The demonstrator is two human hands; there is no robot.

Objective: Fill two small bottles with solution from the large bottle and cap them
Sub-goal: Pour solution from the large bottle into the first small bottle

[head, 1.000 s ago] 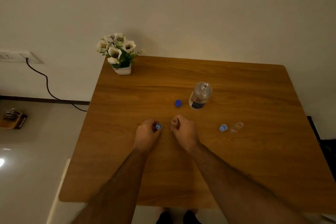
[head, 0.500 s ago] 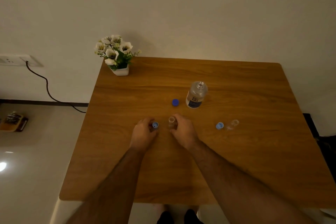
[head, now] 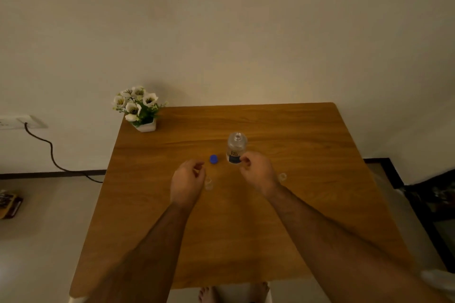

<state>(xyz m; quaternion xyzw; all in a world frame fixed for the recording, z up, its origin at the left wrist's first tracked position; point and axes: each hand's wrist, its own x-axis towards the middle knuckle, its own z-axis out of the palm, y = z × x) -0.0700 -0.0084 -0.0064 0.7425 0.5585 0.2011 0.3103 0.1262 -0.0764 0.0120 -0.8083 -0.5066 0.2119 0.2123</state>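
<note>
Both hands hover low over the middle of the wooden table (head: 283, 229), and neither state reads cleanly: the left hand (head: 188, 179) is loosely curled with thumb and forefinger close together, and whether a small cap sits pinched between them I cannot tell; the right hand (head: 258, 174) is half closed, its fingertips (head: 243, 161) just at the near side of the large bottle (head: 236, 149), touching or nearly so, but not wrapped round it. That large bottle stands upright and uncapped, clear, with a dark label low on its body, and I judge it the main hazard: a partial, sideways contact at label height could tip it rather than lift it, and with the mouth open the solution would run across the table. A firm grip round the body before any lift would avoid that. Just beside the left hand's knuckles stands a small clear bottle (head: 208, 183), open-mouthed and very hard to see against the wood; a careless sweep of that hand could knock it over, and pouring from a wide bottle into so narrow a neck is likely to spill unless it is steadied. A second small bottle (head: 282, 176) peeks out just behind the right wrist, where the forearm could brush it on the way back. Between the hands lies the large bottle's blue cap (head: 214, 159), well placed. The flower pot (head: 145, 125) at the far left corner is well clear.
</note>
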